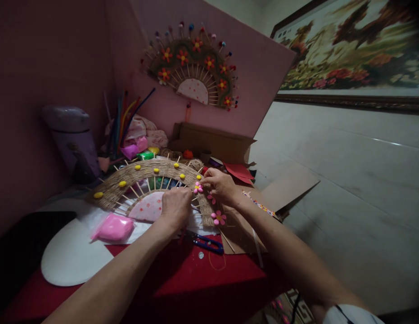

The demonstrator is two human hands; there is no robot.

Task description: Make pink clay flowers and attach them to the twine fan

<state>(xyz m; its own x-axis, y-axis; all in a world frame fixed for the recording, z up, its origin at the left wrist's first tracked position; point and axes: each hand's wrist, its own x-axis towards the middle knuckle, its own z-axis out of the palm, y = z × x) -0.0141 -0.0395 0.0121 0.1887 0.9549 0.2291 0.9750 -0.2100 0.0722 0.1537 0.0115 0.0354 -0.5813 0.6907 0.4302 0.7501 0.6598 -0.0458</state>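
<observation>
A woven jute fan (pixel 146 173) with wooden spokes and yellow clay dots lies on the red table (pixel 182 279). My left hand (pixel 175 207) rests closed on its lower right part, holding it down. My right hand (pixel 220 184) pinches a small pink clay flower (pixel 197 188) against the fan's right rim. Two more pink flowers (pixel 218 218) sit lower on that rim.
A pink clay lump in plastic (pixel 113 227) lies on a white oval board (pixel 70 258). Blue snips (pixel 206 243) lie near the front. A finished fan (pixel 192 72) hangs on the pink backboard. Cardboard box (pixel 212 141), pipe cleaners (pixel 123 121) and a purple jar (pixel 72 137) stand behind.
</observation>
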